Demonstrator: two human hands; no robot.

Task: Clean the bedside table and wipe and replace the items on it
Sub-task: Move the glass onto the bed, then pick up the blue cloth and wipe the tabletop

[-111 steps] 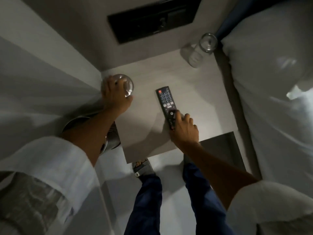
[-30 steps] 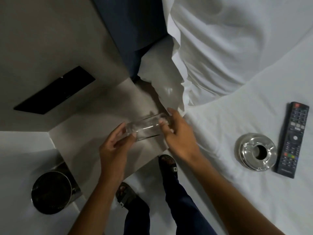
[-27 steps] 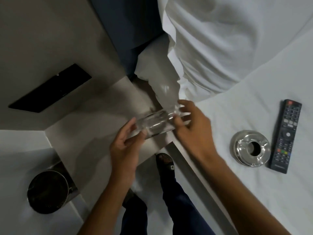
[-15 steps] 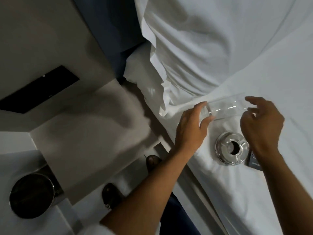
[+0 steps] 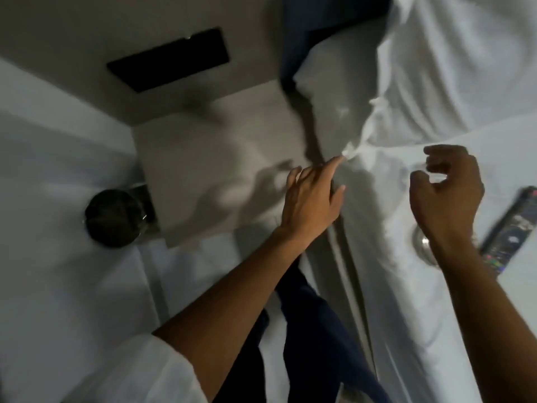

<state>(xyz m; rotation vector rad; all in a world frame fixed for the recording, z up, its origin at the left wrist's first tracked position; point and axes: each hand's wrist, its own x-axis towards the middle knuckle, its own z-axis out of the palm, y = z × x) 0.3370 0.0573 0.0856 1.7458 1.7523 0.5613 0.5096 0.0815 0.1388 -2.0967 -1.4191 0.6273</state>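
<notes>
Setting: bedroom, probably hotel. White-sheeted bed [image 5: 406,286] with pillows [image 5: 450,68], bedside table [image 5: 209,158] alongside, TV remote [image 5: 511,234] on sheet, small bin [image 5: 113,218].

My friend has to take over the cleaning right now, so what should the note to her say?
Left hand: open, empty, over the table's bed-side edge.
Right hand: curled above the bed; blur hides whether it holds anything.
Remote and ashtray lie on the bed sheet.
Bedside table: top is bare.
Done: table cleared.
Left: wipe table, wipe items, put them back.
</notes>
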